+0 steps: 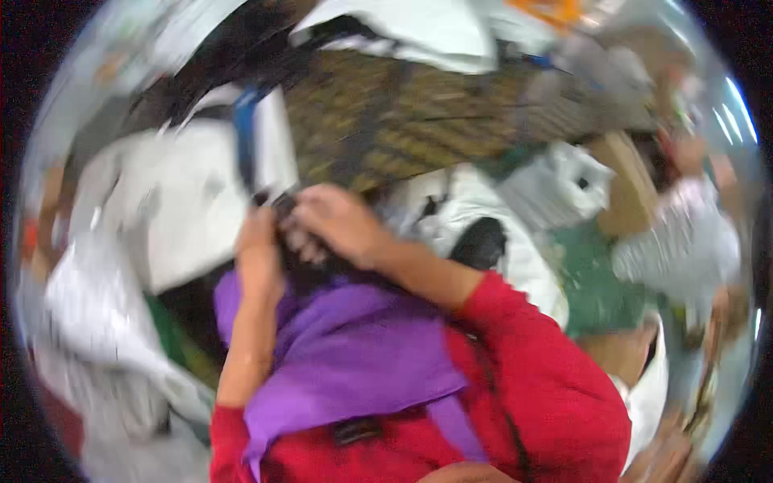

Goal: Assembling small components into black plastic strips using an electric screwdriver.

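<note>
My left hand [259, 235] and my right hand [336, 219] are close together in front of my purple apron [354, 346]. Both look closed at a small dark piece [283, 204] between them, its kind lost in motion blur. Just beyond my left fingers stand a blue strip [245, 137] and a white flat piece [278, 138]; whether they join the dark piece I cannot tell. Under the hands lies a cluster of small dark, greyish bits [303, 244], too smeared to name.
A big white sack-like bundle [177, 201] lies at the left, with white plastic bags [105, 298] nearer. Across from me is a brown patterned surface [403, 113]. To the right are a white bag [555, 185], a green surface [600, 278] and a brown board [624, 181].
</note>
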Demonstrator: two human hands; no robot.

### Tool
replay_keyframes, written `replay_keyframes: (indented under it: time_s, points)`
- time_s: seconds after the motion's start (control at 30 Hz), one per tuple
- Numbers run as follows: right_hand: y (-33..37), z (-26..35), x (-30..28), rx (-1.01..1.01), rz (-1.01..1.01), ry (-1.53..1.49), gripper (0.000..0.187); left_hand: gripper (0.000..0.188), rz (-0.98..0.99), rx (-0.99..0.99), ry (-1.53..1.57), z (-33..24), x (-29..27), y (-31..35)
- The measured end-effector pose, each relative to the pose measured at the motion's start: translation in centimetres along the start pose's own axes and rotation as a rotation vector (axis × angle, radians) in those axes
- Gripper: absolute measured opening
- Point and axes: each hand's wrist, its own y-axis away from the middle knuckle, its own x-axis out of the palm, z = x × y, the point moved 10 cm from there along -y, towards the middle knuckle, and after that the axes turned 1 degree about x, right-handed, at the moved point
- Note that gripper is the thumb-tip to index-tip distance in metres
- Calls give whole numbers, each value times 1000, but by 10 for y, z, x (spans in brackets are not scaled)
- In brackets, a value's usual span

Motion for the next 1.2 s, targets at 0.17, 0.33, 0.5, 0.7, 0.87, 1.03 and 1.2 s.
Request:
replay_keyframes:
  time_s: [0.17, 0.33, 0.5, 0.7, 0.87, 1.03, 1.2]
  points:
    - [12, -10, 17, 106, -63, -72, 20, 19, -174, 176, -208, -13, -23, 10]
    - [6, -24, 20, 101, -67, -112, 21, 28, -109, 242, -177, -19, -27, 16]
    - [1, -19, 20, 42, -70, -58, 28, 30, -57, 247, -179, -10, -25, 16]
    - [-1, -17, 9, -14, -166, -136, 19, 34, 28, 289, -229, -9, -19, 14]
    - [-2, -16, 8, -73, -184, -122, 16, 35, 179, 258, 120, -3, -11, 14]
    - [2, -1, 20, -251, -151, -66, 15, 25, 59, 451, -102, -13, -13, 16]
    - [3, -2, 20, -263, -146, -60, 18, 33, 4, 624, -230, -30, -8, 34]
